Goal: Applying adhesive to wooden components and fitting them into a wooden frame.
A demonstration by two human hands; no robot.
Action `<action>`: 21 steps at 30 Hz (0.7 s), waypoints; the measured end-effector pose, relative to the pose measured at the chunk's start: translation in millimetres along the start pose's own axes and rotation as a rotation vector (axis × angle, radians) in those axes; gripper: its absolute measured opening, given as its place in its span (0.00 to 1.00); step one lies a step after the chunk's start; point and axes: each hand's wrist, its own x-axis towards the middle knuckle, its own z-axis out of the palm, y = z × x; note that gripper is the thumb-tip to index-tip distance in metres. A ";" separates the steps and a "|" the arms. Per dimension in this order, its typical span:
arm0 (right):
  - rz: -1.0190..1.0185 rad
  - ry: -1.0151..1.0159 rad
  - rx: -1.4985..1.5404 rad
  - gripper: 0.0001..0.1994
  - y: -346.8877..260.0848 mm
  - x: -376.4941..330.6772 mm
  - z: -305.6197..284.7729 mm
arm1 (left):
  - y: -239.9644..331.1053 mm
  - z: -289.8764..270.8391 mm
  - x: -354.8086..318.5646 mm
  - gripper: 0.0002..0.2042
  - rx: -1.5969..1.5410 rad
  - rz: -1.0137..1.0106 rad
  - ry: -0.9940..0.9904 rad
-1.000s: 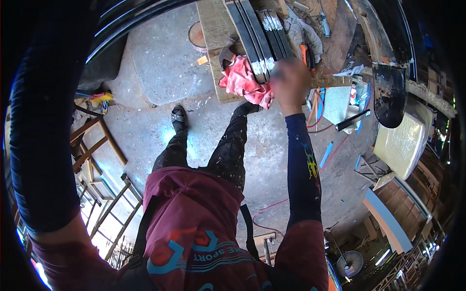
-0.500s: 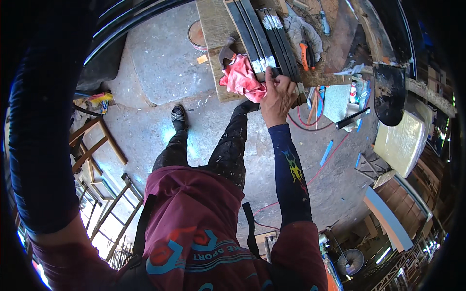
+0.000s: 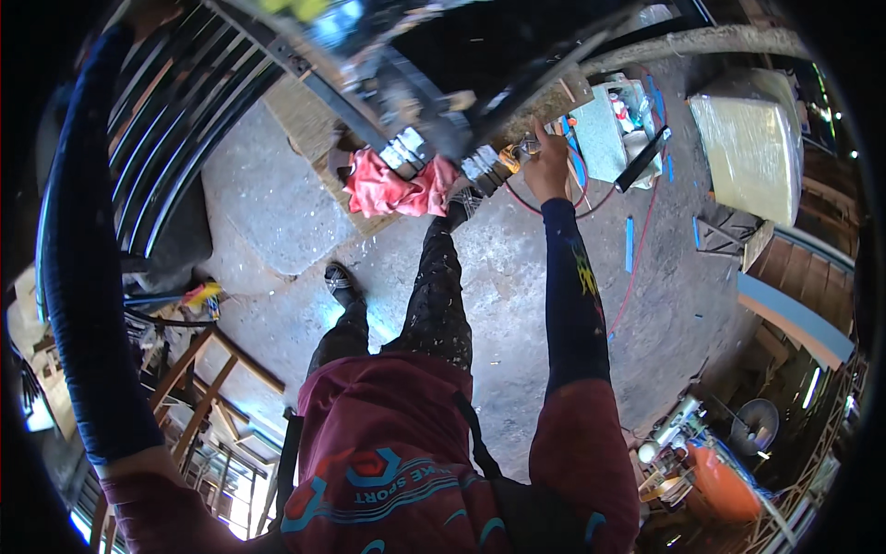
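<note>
My right hand is at the near edge of the wooden worktable, one digit stretched upward and the others partly hidden. I make out nothing held in it. A small yellow-orange thing lies just left of it, its kind unclear. Dark strips with whitish patches at their ends stick out over the table, beside a crumpled pink-red cloth. At the upper left rim my left hand is dim and partly cut off, close to a black slatted frame; its fingers cannot be read.
A large dark, blurred piece covers much of the table. On the right are a grey box of items, a red hose and a plastic-wrapped block. Wooden frames stand at left; a fan is lower right.
The view has turned, so the table sits further left. My right hand has come off the dark strips to the table's edge. The slatted frame and large dark piece now show; the pliers are out of sight.
</note>
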 end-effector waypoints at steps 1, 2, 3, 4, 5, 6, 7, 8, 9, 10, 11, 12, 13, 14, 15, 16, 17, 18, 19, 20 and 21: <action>0.042 -0.066 0.142 0.38 5.0 12.7 7.5 | -18.8 10.3 7.3 0.24 -0.032 0.039 0.044; -0.020 0.043 0.176 0.36 25.7 18.1 16.0 | -21.7 17.2 19.0 0.24 -0.083 0.095 0.099; -0.014 0.046 0.193 0.36 15.8 17.0 18.3 | -30.0 21.5 19.3 0.23 -0.112 0.137 0.135; 0.020 -0.031 -0.122 0.33 4.4 12.6 19.9 | -36.6 24.5 22.1 0.23 -0.144 0.181 0.174; 0.067 -0.122 -0.445 0.30 -12.5 6.4 13.4 | -36.8 23.6 20.2 0.25 -0.185 0.187 0.153; -0.003 -0.104 -0.605 0.24 -17.9 10.4 2.2 | -33.4 20.0 16.0 0.27 -0.237 0.201 0.138; 0.005 -0.094 -0.592 0.24 -30.0 15.6 -4.1 | -42.8 15.0 13.2 0.27 -0.223 0.208 0.147; 0.014 -0.111 -0.595 0.23 -40.5 21.4 -11.2 | -51.1 16.4 13.1 0.27 -0.191 0.103 0.091; 0.023 -0.129 -0.607 0.22 -41.1 25.0 -17.8 | -44.6 15.9 11.8 0.27 -0.168 -0.001 0.035; 0.012 0.052 -0.603 0.17 -40.8 26.9 -14.9 | -38.6 16.1 13.3 0.27 -0.169 0.001 0.051; 0.016 0.076 -0.610 0.17 -26.1 25.4 -12.2 | -21.7 11.0 14.3 0.25 -0.182 0.010 0.091; 0.043 0.011 -0.567 0.15 -13.7 13.9 -5.3 | -13.8 8.4 12.7 0.24 -0.186 0.018 0.125; 0.043 -0.060 -0.491 0.13 -23.1 5.6 0.9 | -44.0 16.3 13.9 0.23 -0.168 0.005 0.104; -0.021 -0.144 -0.543 0.13 -18.7 -8.6 -13.5 | -18.0 9.2 5.4 0.24 -0.159 0.034 0.094; -0.096 -0.218 -0.586 0.13 -14.4 -23.7 -31.3 | 6.2 -4.2 -3.0 0.26 -0.099 -0.016 0.015; -0.059 -0.232 -0.424 0.15 -8.1 -42.0 -37.7 | 1.3 -4.0 -7.3 0.27 -0.100 0.000 0.034; -0.005 -0.249 -0.277 0.18 5.8 -65.9 -46.3 | 24.5 -10.9 -14.9 0.27 -0.136 0.074 0.124; 0.047 -0.200 -0.175 0.19 -1.4 -78.2 -57.0 | 12.4 -7.7 -9.3 0.28 -0.142 -0.032 -0.061; 0.098 -0.163 -0.081 0.21 -10.1 -92.5 -70.7 | -19.9 25.6 2.1 0.29 -0.231 -0.029 0.112; 0.010 0.000 -0.094 0.20 0.9 -122.6 -80.7 | 0.4 11.6 -2.7 0.30 -0.186 -0.110 0.057; -0.055 0.168 -0.134 0.19 10.4 -149.3 -92.4 | 29.7 -1.2 0.8 0.30 -0.171 -0.132 -0.046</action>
